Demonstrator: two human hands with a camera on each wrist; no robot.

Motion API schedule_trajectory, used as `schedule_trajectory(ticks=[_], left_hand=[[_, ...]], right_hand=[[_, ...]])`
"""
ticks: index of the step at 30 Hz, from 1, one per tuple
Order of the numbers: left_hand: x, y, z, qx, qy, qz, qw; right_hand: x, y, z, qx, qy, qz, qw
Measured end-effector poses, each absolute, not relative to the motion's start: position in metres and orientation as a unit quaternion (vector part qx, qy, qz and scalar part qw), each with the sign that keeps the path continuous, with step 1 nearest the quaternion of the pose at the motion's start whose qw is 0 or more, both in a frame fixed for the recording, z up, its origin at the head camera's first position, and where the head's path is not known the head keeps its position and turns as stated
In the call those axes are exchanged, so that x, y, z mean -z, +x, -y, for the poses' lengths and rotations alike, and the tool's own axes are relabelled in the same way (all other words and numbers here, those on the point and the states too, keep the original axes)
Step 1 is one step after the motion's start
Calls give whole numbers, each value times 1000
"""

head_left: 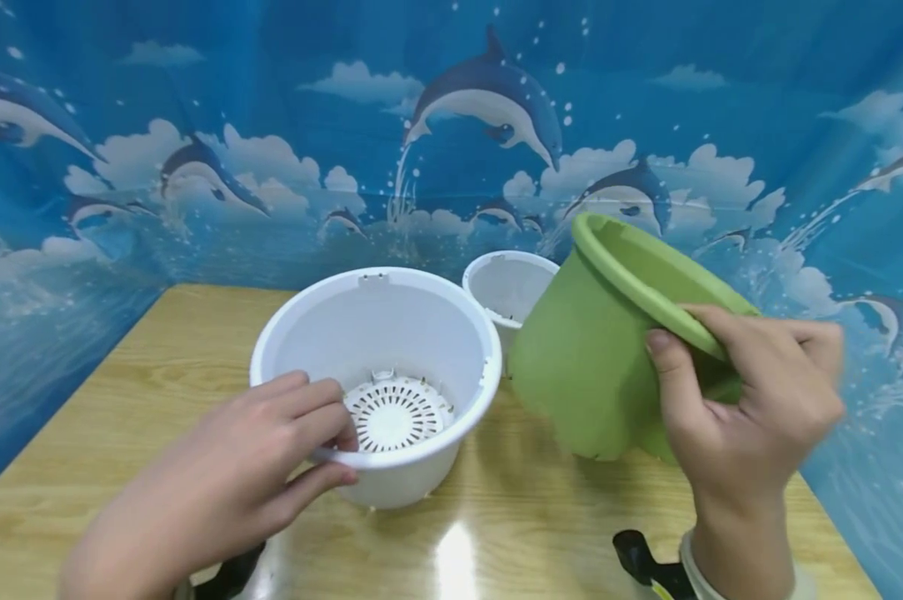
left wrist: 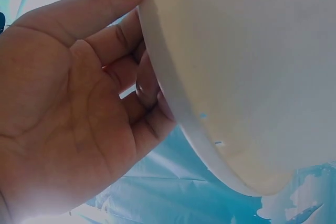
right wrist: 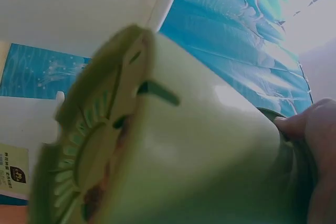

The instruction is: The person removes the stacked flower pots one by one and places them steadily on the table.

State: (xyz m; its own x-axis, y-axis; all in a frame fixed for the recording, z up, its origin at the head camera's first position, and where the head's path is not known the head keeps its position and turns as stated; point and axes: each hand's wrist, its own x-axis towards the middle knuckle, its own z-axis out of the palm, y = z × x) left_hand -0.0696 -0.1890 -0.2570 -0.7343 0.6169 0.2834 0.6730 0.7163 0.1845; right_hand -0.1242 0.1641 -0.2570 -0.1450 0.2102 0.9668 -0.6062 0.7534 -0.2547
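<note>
A large white plastic flower pot (head_left: 372, 333) with a slotted base stands on the table. My left hand (head_left: 294, 446) pinches its near rim, thumb outside and fingers over the edge, as the left wrist view also shows around the white rim (left wrist: 173, 93). On the right, my right hand (head_left: 755, 400) grips the rim of a green plastic pot (head_left: 579, 358), thumb on the outer wall. This pot is tilted, its mouth toward the upper right. In the right wrist view its slotted green base (right wrist: 94, 150) faces left, slightly blurred.
Behind the two pots stands a smaller white pot (head_left: 507, 287), partly hidden by the green one. A printed label (right wrist: 13, 171) shows on a white surface in the right wrist view. The wooden table (head_left: 197, 358) is backed by a blue dolphin-print curtain (head_left: 271, 100).
</note>
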Motion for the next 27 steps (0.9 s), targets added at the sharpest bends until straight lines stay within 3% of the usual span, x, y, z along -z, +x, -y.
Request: schedule_trajectory(ticks=[7, 27], left_hand=[[257, -71, 191, 132, -346, 924, 98], [258, -71, 190, 126, -346, 923, 108]], right_hand=[[258, -120, -159, -294, 194, 759, 547], [268, -125, -162, -227, 227, 841, 435]])
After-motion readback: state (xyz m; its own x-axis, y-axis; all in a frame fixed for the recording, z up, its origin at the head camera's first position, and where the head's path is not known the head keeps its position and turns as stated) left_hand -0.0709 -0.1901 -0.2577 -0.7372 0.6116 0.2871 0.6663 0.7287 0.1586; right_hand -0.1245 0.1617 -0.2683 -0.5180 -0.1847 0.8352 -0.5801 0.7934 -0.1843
